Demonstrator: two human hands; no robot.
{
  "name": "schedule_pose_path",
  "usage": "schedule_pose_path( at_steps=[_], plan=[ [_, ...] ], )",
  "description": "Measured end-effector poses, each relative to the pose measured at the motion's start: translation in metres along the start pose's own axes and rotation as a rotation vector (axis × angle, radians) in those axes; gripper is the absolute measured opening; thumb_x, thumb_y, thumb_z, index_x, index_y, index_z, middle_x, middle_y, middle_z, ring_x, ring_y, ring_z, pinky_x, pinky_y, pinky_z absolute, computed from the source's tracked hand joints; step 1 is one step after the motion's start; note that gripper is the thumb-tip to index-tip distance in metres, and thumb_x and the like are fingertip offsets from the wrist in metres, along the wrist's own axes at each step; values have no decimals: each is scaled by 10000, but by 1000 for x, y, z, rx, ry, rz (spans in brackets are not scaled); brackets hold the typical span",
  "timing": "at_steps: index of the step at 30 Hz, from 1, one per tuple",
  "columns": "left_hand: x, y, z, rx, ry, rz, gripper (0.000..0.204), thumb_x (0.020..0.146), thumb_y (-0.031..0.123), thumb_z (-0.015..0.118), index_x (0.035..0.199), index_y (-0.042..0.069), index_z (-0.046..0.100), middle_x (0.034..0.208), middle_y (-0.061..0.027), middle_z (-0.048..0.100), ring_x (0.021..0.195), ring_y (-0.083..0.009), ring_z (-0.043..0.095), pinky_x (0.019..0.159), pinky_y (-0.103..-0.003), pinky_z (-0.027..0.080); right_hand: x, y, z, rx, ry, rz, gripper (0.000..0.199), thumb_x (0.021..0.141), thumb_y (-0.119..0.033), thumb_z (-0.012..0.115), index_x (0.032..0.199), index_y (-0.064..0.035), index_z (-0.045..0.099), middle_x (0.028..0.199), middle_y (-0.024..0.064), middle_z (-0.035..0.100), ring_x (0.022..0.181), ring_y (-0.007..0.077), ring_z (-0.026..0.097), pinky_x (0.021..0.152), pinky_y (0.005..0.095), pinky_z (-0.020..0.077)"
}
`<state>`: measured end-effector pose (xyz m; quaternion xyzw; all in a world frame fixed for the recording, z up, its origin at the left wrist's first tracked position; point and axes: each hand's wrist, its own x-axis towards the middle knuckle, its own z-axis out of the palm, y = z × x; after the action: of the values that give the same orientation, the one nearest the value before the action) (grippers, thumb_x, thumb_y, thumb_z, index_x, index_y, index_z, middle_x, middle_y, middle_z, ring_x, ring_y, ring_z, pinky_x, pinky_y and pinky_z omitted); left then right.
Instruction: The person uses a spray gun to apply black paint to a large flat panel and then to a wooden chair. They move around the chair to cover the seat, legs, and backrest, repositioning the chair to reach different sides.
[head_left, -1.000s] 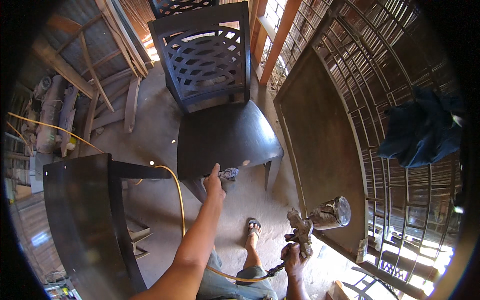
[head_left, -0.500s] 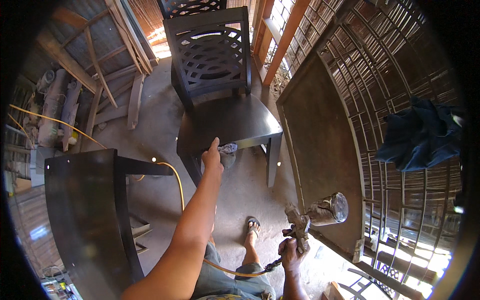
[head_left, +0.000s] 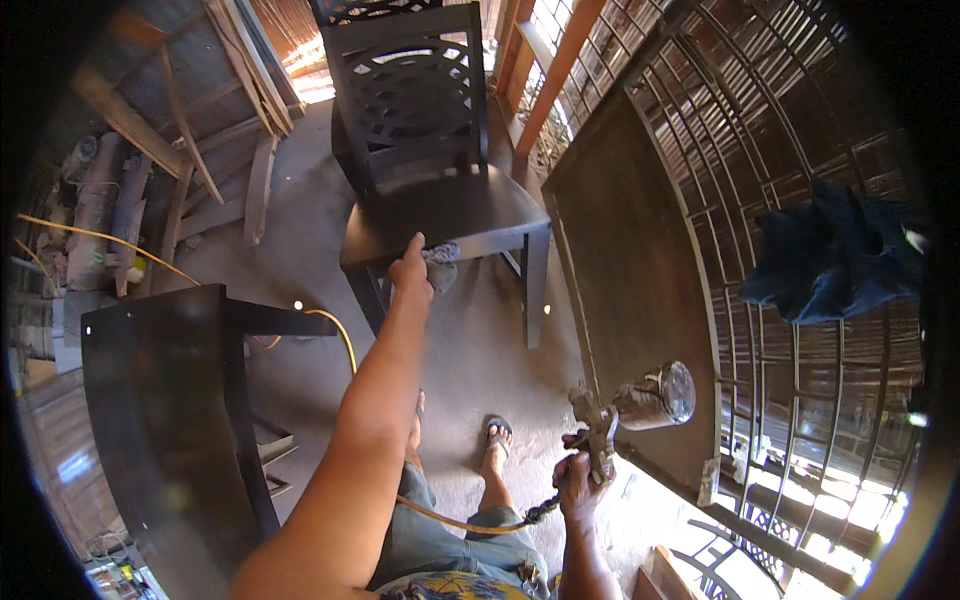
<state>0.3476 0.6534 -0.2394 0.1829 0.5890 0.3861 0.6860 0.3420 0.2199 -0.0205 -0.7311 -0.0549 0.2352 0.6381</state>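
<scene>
Nearest to me, my right hand (head_left: 578, 485) is low at the right side, the forearm coming up from the bottom edge. Its grip is clenched around the handle of a spray gun (head_left: 628, 412), which stands upright with its metal cup tilted to the right. An orange hose (head_left: 455, 518) runs from under the gun, across my lap.

My left arm is stretched long and almost straight, up and away from me. My left hand (head_left: 411, 270) is at the front edge of the dark chair seat (head_left: 450, 212), the grip closed on a grey rag (head_left: 441, 256) that touches this edge.

To the left stands a dark panel (head_left: 160, 400). On the right, a large dark board (head_left: 640, 290) leans against a metal grille (head_left: 800, 200), where a blue cloth (head_left: 830, 262) hangs.
</scene>
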Motion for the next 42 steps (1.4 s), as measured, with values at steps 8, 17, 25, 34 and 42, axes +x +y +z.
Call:
schedule_pose_path(
  at_steps=[8, 17, 25, 34, 42],
  plan=[
    [22, 6, 1, 178, 68, -65, 877, 860, 482, 874, 1391, -149, 574, 1455, -237, 608, 1187, -305, 681, 979, -391, 560, 44, -36, 5, -83, 40, -48, 299, 1054, -237, 636, 1162, 40, 670, 888, 88, 721, 535, 77, 581, 472, 249, 458],
    [-72, 13, -136, 1031, -808, -6, 412, 947, 461, 774, 1094, 78, 743, 1007, -58, 728, 1005, -182, 679, 916, -378, 545, 95, -70, 32, -80, -63, -153, 272, 1051, -191, 656, 1187, 45, 675, 919, 72, 730, 551, 63, 548, 474, 252, 432],
    [-262, -21, -318, 1735, -1080, -166, 956, 815, 618, 828, 1605, 206, 480, 1575, -261, 516, 1461, -380, 511, 1204, -440, 413, 100, -60, 66, -148, -17, -137, 297, 1033, -251, 707, 1176, 7, 668, 750, -16, 612, 564, 52, 523, 495, 259, 417],
    [-242, -57, -411, 1989, -578, -290, 572, 890, 522, 750, 1284, 109, 714, 1238, -213, 740, 1155, -396, 710, 997, -490, 562, 133, -17, 85, -162, 54, -159, 291, 1012, -274, 755, 1111, -7, 694, 793, 6, 667, 608, 80, 549, 545, 270, 432],
    [-239, -38, -419, 1993, -437, -108, 464, 929, 455, 743, 1210, 90, 687, 1099, -208, 764, 1060, -415, 732, 905, -525, 583, 151, 94, 68, -388, 122, -172, 311, 956, -273, 812, 1089, -13, 705, 807, 49, 680, 669, 132, 601, 597, 315, 472]
  ],
)
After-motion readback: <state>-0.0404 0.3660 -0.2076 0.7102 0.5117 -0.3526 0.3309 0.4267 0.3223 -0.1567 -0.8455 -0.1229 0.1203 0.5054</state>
